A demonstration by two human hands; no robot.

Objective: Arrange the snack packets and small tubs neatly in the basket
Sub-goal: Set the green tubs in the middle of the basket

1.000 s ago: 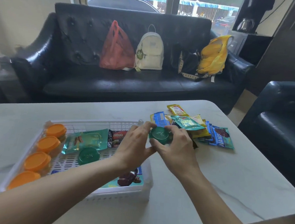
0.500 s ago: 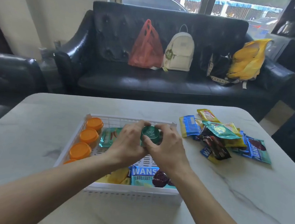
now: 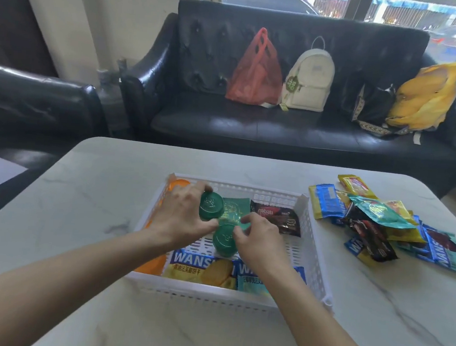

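A white slotted basket (image 3: 313, 259) stands on the marble table. My left hand (image 3: 180, 219) grips a green tub (image 3: 211, 206) over the basket's left half. Just below it sits a second green tub (image 3: 224, 241); my right hand (image 3: 260, 243) has its curled fingertips on that tub's right edge. Orange tubs (image 3: 179, 184) line the left wall, mostly hidden by my left arm. Inside lie a green packet (image 3: 237, 209), a dark packet (image 3: 279, 218) and two blue-topped packets (image 3: 199, 269) at the front.
A loose pile of snack packets (image 3: 382, 227) lies on the table (image 3: 79, 215) right of the basket. Behind the table is a black sofa (image 3: 280, 130) with bags on it, and a black armchair (image 3: 34, 106) stands at the left.
The green tub held by both hands has moved left and down into the basket. My right hand let go of it and went to the second green tub. The camera swung left.
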